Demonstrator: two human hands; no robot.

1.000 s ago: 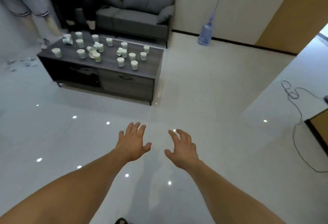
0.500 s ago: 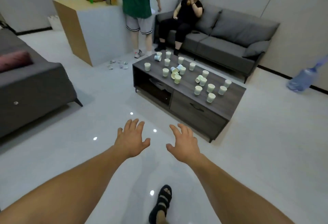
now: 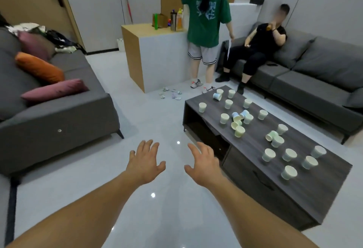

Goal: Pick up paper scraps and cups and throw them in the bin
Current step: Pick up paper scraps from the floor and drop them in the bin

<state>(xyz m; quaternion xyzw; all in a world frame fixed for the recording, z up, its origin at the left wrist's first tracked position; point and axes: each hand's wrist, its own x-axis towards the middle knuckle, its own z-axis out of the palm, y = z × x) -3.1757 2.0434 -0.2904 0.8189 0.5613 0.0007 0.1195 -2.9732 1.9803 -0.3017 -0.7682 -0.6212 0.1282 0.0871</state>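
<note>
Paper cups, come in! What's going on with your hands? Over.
Left hand and right hand open, nothing in either grip. Pale paper cups untouched on dark wooden coffee table; crumpled paper scraps on floor. Person in green shirt stands beside scraps.

About twenty small paper cups (image 3: 268, 155) stand scattered over the top of the dark coffee table (image 3: 314, 185), pale green, white or light blue. Most stand upright with the open mouth up, apart from one another. A few lie tipped on their sides: one at the far end (image 3: 217, 96), a bunch of several touching near the middle (image 3: 238, 119), and one further along leaning against an upright neighbour (image 3: 271, 136). A handful of crumpled paper scraps (image 3: 170, 93), whitish and bluish, lies on the floor at the foot of the counter (image 3: 157, 61), beyond the table's far end.
</note>
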